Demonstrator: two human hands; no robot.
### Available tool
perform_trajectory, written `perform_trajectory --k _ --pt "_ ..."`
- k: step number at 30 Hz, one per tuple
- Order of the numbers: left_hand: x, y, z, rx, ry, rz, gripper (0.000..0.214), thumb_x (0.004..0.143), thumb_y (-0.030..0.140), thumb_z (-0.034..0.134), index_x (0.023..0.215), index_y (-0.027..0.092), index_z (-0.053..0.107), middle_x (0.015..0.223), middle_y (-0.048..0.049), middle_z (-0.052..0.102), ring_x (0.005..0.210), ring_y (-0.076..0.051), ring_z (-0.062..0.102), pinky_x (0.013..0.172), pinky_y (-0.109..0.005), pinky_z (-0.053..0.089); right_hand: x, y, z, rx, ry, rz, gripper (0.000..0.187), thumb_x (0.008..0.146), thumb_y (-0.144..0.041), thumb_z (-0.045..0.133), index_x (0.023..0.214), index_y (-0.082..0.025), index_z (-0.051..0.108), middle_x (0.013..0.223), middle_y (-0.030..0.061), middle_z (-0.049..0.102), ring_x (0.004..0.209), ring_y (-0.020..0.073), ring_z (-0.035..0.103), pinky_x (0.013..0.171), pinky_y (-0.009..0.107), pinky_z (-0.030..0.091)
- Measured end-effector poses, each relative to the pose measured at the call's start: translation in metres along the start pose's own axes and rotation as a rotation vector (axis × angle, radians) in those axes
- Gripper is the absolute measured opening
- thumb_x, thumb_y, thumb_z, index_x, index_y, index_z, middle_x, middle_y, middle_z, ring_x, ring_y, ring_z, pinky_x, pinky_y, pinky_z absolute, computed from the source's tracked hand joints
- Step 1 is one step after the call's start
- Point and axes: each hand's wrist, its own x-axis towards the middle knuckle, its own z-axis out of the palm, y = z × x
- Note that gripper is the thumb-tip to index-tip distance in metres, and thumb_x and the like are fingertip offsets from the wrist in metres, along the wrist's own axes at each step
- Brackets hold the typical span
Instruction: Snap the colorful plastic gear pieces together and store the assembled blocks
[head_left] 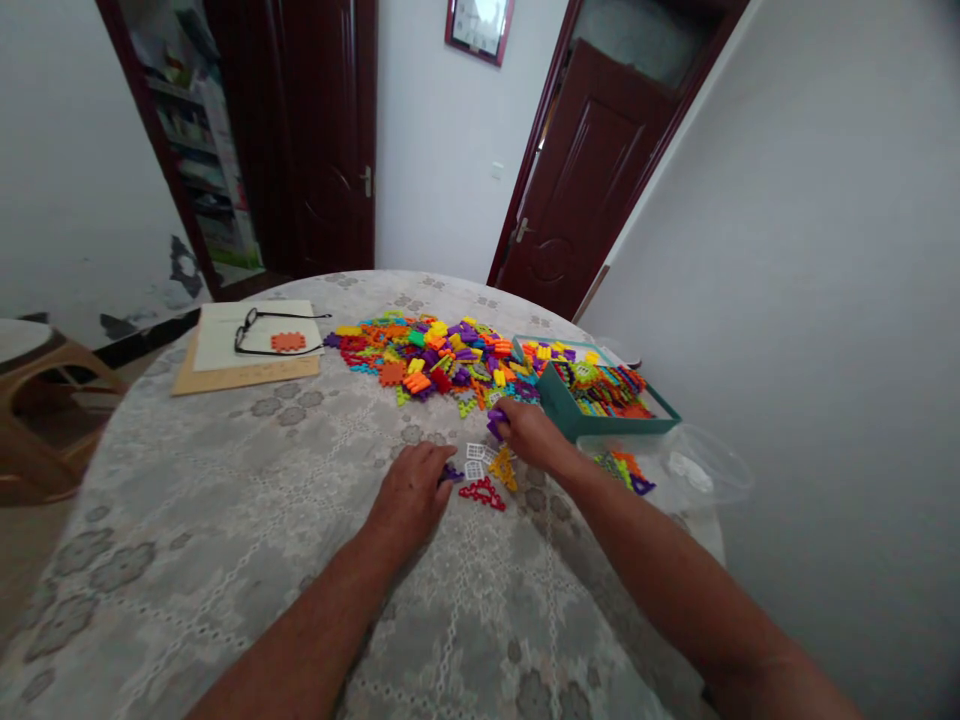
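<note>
My right hand (529, 432) pinches a purple building piece (496, 424) just in front of the big heap of plastic building pieces (442, 355). Lower and to the left, my left hand (414, 488) rests near the tabletop, its thumb and fingertips closed about another purple building piece (452, 472), partly hidden by the fingers. Between the hands lie small white window-like pieces (474, 469), an orange-yellow triangular piece (503, 468) and a red triangular piece (484, 493).
A teal box (600, 425) full of sorted pieces stands right of the heap. Nearer me is a clear plastic container (709, 470) beside several loose pieces (628, 470). Glasses (241, 335) and an orange piece (288, 342) lie on papers (217, 350) at the left. A patterned cloth (247, 500) covers the round table.
</note>
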Motion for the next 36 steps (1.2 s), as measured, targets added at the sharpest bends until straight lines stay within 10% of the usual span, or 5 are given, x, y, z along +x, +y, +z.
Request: perform_trajectory --k 6,13,25,30,36 --pt "-0.001 -0.002 0.001 -0.022 0.03 0.005 0.039 0.087 0.01 0.067 0.124 0.023 0.067 0.119 -0.0116 0.069 0.114 -0.029 0.062 0.105 -0.05 0.052 0.061 0.06 -0.07 0.062 0.086 0.273 0.025 0.098 -0.022 0.053 0.116 -0.018 0.07 0.082 0.0022 0.076 0.064 0.0142 0.067 0.066 0.022 0.048" --pt "-0.001 -0.004 0.002 -0.059 0.015 0.007 0.043 0.088 0.008 0.063 0.129 0.021 0.065 0.124 -0.0123 0.068 0.116 -0.029 0.062 0.107 -0.048 0.053 0.099 0.112 -0.119 -0.066 0.292 0.4 0.057 0.09 -0.014 0.063 0.146 -0.003 0.055 0.13 0.0244 0.067 0.115 0.0285 0.066 0.098 0.036 0.051" --pt "0.003 -0.002 -0.003 -0.016 0.016 0.01 0.045 0.094 0.02 0.061 0.139 0.019 0.058 0.135 -0.0149 0.067 0.128 -0.032 0.061 0.113 -0.051 0.049 -0.077 -0.01 0.029 -0.147 0.115 0.136 0.056 0.105 -0.05 0.052 0.15 -0.017 0.055 0.164 0.0196 0.042 0.151 0.0343 0.039 0.122 0.051 0.033" --pt "0.004 -0.004 -0.003 -0.005 0.042 -0.007 0.046 0.093 0.017 0.06 0.139 0.015 0.058 0.135 -0.0159 0.066 0.128 -0.032 0.061 0.114 -0.05 0.05 -0.083 -0.013 0.059 -0.199 0.154 0.323 0.063 0.103 -0.057 0.052 0.152 -0.018 0.055 0.165 0.023 0.04 0.149 0.0434 0.037 0.118 0.063 0.031" --pt "0.003 -0.006 -0.002 -0.051 0.06 0.014 0.043 0.089 0.01 0.06 0.132 0.017 0.063 0.13 -0.0143 0.065 0.126 -0.03 0.062 0.112 -0.048 0.052 -0.058 -0.031 0.069 -0.046 0.197 -0.032 0.041 0.105 -0.033 0.051 0.142 -0.021 0.063 0.155 0.0155 0.054 0.143 0.0316 0.047 0.12 0.051 0.034"
